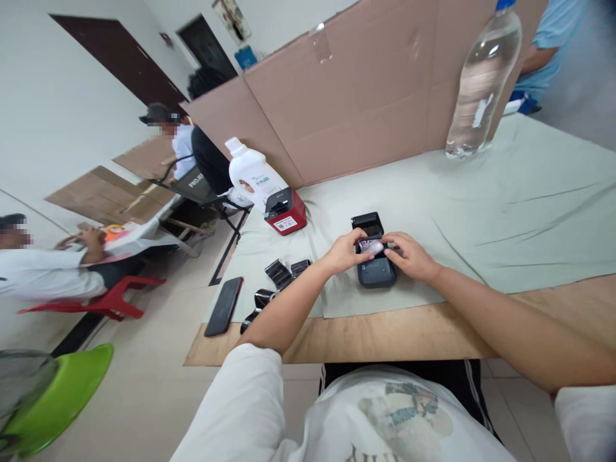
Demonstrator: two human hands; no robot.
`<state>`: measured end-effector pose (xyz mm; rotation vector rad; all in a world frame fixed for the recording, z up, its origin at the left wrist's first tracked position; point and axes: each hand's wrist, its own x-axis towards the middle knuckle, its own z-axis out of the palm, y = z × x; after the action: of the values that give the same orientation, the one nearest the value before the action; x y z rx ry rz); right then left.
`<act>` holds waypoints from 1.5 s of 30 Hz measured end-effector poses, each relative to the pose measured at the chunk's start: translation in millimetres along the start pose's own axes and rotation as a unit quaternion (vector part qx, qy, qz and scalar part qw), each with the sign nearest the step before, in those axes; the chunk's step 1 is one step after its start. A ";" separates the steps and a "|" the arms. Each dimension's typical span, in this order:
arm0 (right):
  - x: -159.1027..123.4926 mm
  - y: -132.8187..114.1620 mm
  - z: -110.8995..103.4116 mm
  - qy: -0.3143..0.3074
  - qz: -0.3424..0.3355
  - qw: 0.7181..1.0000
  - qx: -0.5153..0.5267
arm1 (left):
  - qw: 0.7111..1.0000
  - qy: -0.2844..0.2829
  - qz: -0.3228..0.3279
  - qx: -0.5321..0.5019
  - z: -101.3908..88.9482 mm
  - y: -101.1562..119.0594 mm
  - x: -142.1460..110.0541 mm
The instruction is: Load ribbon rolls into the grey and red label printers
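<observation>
A small dark portable printer [376, 274] lies on the cloth in front of me, with its black lid [366, 221] flipped up. Between my hands, over the open compartment, is a whitish printed label roll [370, 246]. The thumb and fingers of my left hand [345, 252] pinch its left side. From the right, my right hand [410, 255] closes its fingertips on the roll's other end, close to the printer's side. My fingers partly cover the compartment, so how deep the roll sits is hidden.
Left of my forearm lie several black-wrapped packets [278, 273] and a phone [224, 307]. Behind stand a red-and-black box [287, 213] and a white jug [257, 172]. A water bottle [484, 90] stands before the cardboard partition [356, 96]. Other people sit at the left and far right.
</observation>
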<state>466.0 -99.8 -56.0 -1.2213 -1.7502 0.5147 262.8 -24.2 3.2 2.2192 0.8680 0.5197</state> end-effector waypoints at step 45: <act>-3.5 -17.6 -0.5 0.048 -0.128 0.989 -0.061 | 0.974 0.097 0.144 0.148 25.7 8.5 -22.5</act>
<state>457.7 -110.4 -44.1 -1.0646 -1.8422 0.1975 265.6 -56.4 -10.7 2.6233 0.7623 0.7987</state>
